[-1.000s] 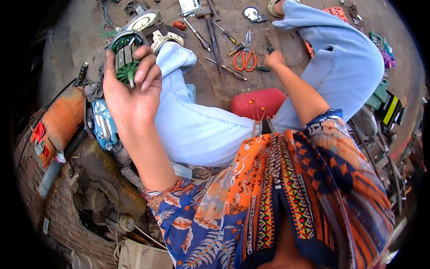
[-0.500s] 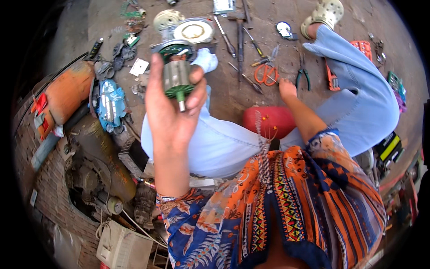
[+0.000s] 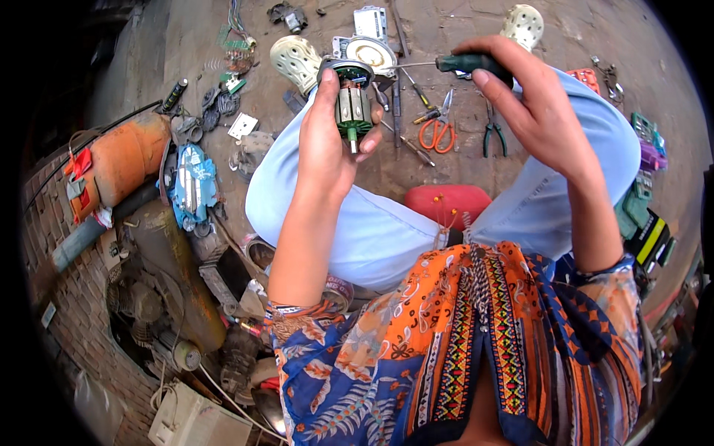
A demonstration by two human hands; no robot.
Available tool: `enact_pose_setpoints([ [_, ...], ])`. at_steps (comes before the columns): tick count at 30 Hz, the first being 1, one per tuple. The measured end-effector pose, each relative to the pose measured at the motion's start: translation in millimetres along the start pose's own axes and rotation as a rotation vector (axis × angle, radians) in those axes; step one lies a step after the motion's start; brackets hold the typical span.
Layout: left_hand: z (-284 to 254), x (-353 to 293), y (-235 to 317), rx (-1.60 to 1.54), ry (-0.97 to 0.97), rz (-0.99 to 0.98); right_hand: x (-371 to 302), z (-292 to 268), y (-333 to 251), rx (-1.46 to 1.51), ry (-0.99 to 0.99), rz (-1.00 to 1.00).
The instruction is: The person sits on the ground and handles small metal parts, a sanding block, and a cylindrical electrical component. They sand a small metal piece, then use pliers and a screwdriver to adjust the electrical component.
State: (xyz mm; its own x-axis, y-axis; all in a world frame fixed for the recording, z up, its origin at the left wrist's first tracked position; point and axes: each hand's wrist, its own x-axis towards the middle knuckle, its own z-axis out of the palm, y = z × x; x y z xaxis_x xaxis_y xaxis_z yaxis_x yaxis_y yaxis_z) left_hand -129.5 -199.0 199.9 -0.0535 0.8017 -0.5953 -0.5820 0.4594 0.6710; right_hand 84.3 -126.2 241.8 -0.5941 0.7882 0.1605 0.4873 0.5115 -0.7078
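My left hand (image 3: 325,152) is wrapped round a small electric motor core (image 3: 352,111), with a grey ribbed metal body, green ends and a shaft pointing down toward me. Its upper end carries a round dark plate with copper wire below it. My right hand (image 3: 543,111) grips a screwdriver (image 3: 468,64) by its dark green handle. The screwdriver's thin shaft points left toward the motor's upper end; I cannot tell whether the tip touches it. Beneath my right hand, on the ground, lie orange-handled scissors (image 3: 437,137) and dark green pliers (image 3: 494,140).
A round white-and-metal part (image 3: 372,53) lies beyond the motor. A hammer (image 3: 396,97) and slim tools lie in the middle. A red cushion-like object (image 3: 448,202) sits between my legs. On the left are an orange cylinder (image 3: 134,152) and a blue-wrapped part (image 3: 195,186).
My right hand has risen from the ground near the scissors and now holds the screwdriver up. My left hand has shifted right with the motor core.
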Motion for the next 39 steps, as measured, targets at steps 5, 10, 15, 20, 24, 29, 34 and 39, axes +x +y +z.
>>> enact_pose_setpoints([
  [5,2,5,-4,0.061,-0.006,0.035,5,-10,0,0.037,-0.088,-0.013],
  [10,3,8,-6,0.117,0.004,0.080,14,3,4,0.012,-0.060,-0.060],
  [15,6,10,-10,0.122,0.007,0.096,19,9,7,0.019,-0.059,-0.057],
  [20,7,8,-12,0.168,0.039,0.130,23,12,5,-0.073,-0.060,-0.149],
  [24,2,8,-13,0.129,0.101,0.151,26,18,-4,-0.198,-0.143,-0.094],
  [29,4,5,-15,0.220,0.118,0.194,25,18,-1,-0.192,-0.233,-0.098],
  [34,-4,9,-17,0.234,0.233,0.238,16,48,-7,-0.436,-0.205,-0.211],
  [39,-10,13,-6,0.237,0.175,0.240,-1,82,-12,-0.456,-0.005,-0.208],
])
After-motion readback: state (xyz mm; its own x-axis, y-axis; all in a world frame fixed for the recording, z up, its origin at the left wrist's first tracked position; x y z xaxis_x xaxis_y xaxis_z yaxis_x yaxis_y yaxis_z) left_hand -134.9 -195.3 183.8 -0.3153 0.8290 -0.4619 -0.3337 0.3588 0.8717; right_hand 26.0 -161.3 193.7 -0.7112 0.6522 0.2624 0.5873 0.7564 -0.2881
